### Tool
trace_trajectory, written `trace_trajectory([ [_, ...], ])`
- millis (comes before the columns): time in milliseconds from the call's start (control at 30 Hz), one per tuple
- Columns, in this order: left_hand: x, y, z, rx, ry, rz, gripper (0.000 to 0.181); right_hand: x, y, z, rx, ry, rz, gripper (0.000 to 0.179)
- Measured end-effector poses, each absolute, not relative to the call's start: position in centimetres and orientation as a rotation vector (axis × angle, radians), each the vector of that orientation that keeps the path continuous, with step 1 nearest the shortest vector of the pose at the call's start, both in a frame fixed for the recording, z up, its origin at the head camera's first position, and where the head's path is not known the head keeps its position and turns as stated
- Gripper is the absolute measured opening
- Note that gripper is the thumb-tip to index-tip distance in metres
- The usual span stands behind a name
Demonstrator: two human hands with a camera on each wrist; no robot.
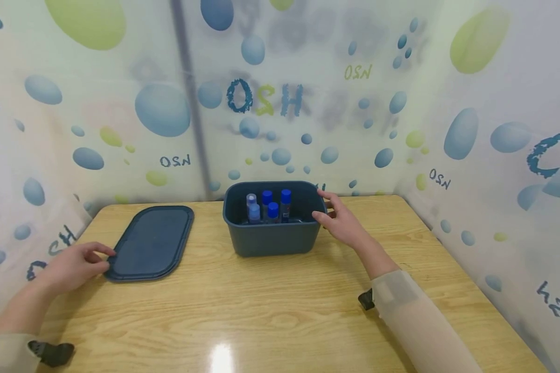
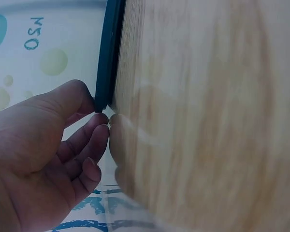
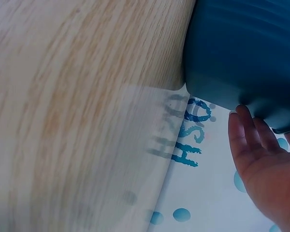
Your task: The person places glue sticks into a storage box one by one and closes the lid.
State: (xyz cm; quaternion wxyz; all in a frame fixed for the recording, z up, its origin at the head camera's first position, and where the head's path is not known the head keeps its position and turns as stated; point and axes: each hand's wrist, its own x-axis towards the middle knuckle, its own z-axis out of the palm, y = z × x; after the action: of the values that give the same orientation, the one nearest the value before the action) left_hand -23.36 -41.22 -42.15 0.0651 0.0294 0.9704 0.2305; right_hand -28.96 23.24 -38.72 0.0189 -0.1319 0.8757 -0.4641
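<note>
At the table's left lies a dark blue lid (image 1: 151, 241), flat, with rounded corners. My left hand (image 1: 77, 267) pinches its near left corner, thumb and forefinger at the rim; the left wrist view shows the lid's edge (image 2: 106, 63) by the thumb tip, the other fingers curled. A matching open plastic box (image 1: 275, 239) stands upright at the back middle. Inside are several small bottles (image 1: 285, 207) with blue or pale caps, their lower parts hidden. My right hand (image 1: 343, 220) grips the box's right end, thumb over the rim, fingers on the outer wall (image 3: 232, 58).
The wood-grain table (image 1: 261, 311) ends at the back against a patterned curtain (image 1: 280, 145). More curtain hangs close along the left and right sides. Black wrist mounts (image 1: 56, 354) sit at both sleeves.
</note>
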Motion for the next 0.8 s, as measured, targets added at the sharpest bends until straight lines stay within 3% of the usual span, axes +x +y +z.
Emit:
trace_trajectory([
  [633,-22.2,-42.0,-42.2,0.008,2.841,1.067,0.049,-29.1,23.3,-39.0,-0.412,2.711,-1.454,0.074],
  [800,-21.8,-42.0,-42.5,0.031,2.641,1.410,0.030,-28.9,23.3,-39.0,-0.424,2.714,-1.454,0.073],
])
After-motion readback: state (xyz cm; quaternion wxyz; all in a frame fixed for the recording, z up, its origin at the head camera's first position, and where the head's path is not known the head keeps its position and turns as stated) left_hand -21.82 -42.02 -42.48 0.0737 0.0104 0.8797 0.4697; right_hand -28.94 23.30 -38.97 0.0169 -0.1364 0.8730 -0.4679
